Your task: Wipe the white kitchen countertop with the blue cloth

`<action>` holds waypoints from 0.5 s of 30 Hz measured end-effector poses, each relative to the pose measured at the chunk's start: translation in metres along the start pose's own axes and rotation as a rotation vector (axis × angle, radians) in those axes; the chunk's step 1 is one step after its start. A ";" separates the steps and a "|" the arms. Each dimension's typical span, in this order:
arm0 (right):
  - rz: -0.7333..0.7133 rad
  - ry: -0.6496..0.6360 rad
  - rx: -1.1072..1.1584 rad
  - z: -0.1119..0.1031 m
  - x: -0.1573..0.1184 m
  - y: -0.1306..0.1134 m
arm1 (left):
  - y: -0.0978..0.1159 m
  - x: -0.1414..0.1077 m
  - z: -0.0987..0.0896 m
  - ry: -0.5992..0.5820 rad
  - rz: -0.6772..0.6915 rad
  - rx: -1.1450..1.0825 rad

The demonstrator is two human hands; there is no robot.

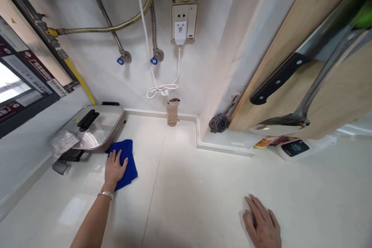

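My left hand (114, 167) lies flat on a folded blue cloth (130, 170), its fingers spread and a bracelet at the wrist. The cloth rests on the white countertop (186, 193), close beside an electric pan (112, 133) with a glass lid and black handles. At the lower right, my right hand (263, 223) is open and low over the countertop, fingers loosely extended and nothing in it. Whether its fingertips touch the surface, I cannot tell.
By the back wall stands a small clear pitcher (172, 113) below a plugged-in socket (185, 19) and looped white cord. A steel scrubber (218, 123) hangs at the wall corner. At right are a wooden board (267, 54), a black-handled knife (279, 79) and a white bottle (293, 149).
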State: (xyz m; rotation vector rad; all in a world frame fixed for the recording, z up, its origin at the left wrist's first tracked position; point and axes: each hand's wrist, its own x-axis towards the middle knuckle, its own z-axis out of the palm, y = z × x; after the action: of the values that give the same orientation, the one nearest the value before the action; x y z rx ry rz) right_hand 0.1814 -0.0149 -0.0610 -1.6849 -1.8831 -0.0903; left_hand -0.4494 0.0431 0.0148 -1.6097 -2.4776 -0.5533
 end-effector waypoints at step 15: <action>-0.046 0.110 0.013 0.005 0.001 0.000 | 0.013 -0.140 -0.004 0.098 0.056 0.085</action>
State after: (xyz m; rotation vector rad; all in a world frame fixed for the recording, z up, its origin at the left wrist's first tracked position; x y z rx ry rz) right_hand 0.1800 -0.0120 -0.0644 -1.5951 -1.8374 -0.1854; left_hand -0.3787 -0.0729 -0.0216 -1.5752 -2.3455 -0.4995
